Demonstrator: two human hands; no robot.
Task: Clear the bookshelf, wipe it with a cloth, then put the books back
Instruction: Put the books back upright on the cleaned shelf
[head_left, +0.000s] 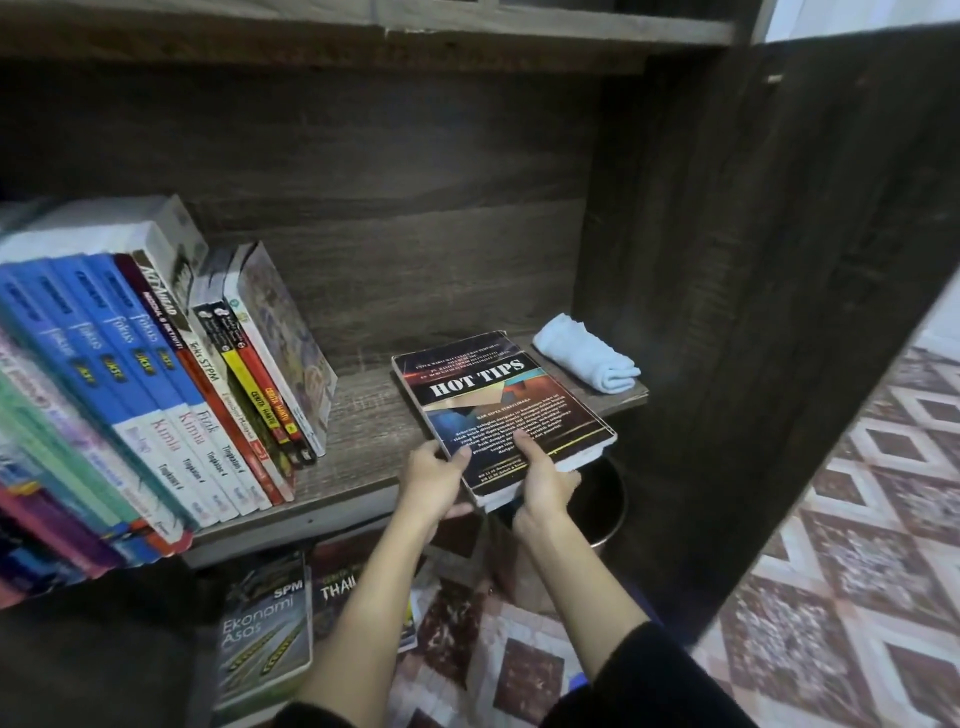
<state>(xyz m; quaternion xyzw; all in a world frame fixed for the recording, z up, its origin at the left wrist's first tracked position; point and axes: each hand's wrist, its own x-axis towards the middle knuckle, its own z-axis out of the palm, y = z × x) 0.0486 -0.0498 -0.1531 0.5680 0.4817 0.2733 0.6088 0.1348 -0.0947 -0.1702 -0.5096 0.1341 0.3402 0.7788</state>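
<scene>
A row of books (156, 389) was stood leaning at the left of the shelf (363, 431). The left hand (434, 475) was curled round the near left edge of the HOT TIPS book (498, 410), with the thumb laid on the cover. The book was laid flat right of the shelf's middle, its near end projecting over the front edge. Its dark cover was marked with white capitals on a black band and small white text beneath. The right hand (543, 478) was clamped on the near right edge. A folded pale blue cloth (587, 358) was placed just beside the book, far right.
</scene>
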